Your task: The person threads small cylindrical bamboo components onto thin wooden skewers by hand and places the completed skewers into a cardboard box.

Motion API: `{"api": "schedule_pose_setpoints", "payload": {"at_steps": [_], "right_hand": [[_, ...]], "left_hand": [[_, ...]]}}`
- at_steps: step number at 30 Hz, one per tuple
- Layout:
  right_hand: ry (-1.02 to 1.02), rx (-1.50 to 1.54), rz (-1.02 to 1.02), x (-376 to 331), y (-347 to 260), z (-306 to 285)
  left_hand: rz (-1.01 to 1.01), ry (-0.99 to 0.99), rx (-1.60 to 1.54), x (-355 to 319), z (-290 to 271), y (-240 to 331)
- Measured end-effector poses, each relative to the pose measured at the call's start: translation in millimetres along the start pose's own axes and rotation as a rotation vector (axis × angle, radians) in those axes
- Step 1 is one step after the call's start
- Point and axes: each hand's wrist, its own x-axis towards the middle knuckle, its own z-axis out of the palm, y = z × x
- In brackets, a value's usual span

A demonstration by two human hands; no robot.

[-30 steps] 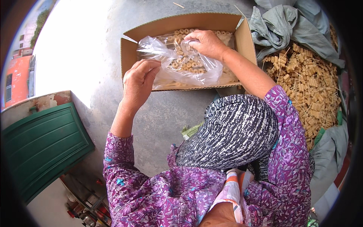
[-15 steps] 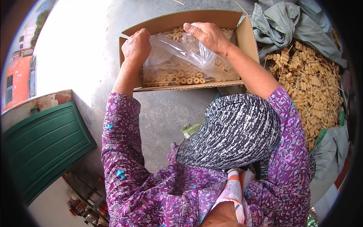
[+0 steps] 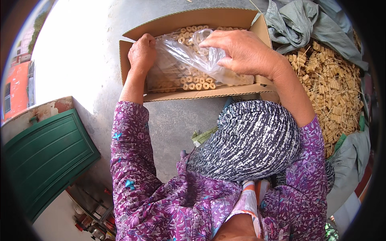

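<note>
An open cardboard box [image 3: 183, 16] lies before me, holding tan ring-shaped pieces [image 3: 198, 83] packed in rows. A clear plastic bag [image 3: 177, 50] covers much of them, its gathered, crumpled part lying near the middle. Inside the box's left end, my left hand [image 3: 142, 54] is closed on the bag's left edge, its fingertips partly hidden. Over the right half of the bag reaches my right hand [image 3: 247, 52]. Its thumb and fingers are apart, close around the crumpled plastic but not closed on it.
Right of the box, a large sack of tan ridged pieces and thin sticks [image 3: 327, 88] stands with its grey-green cloth [image 3: 291, 24] folded back. A patterned cloth [image 3: 249, 140] covers my knee below the box. At the left is a green panel [image 3: 48, 156].
My right hand has shifted right and nearer, its fingers spreading over the bag. The box has moved slightly left. My left hand stays at the bag's left edge.
</note>
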Motion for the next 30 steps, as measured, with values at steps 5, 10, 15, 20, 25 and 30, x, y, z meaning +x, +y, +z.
{"api": "schedule_pose_setpoints", "payload": {"at_steps": [5, 10, 15, 20, 25, 30], "right_hand": [[-0.336, -0.211, 0.057, 0.2, -4.1, 16.8], [-0.087, -0.129, 0.079, 15.7, 19.1, 13.0], [0.171, -0.094, 0.156, 35.8, 36.4, 0.6], [0.51, -0.048, 0.268, 38.8, 55.8, 9.6], [0.598, -0.149, 0.3, 40.1, 48.4, 11.7], [0.787, -0.05, 0.398, 30.5, 45.5, 7.7]], "left_hand": [[0.025, 0.044, -0.084, 3.0, 4.4, -3.4], [0.054, 0.11, -0.163, -4.9, 6.7, -13.0], [0.181, 0.337, -0.225, -8.4, 5.6, -12.6], [0.721, 0.68, -0.289, -11.7, -12.5, 14.0], [1.344, 0.485, -0.005, -46.9, -5.4, 48.6], [1.31, 0.099, 0.062, -47.9, 9.3, 54.2]]}}
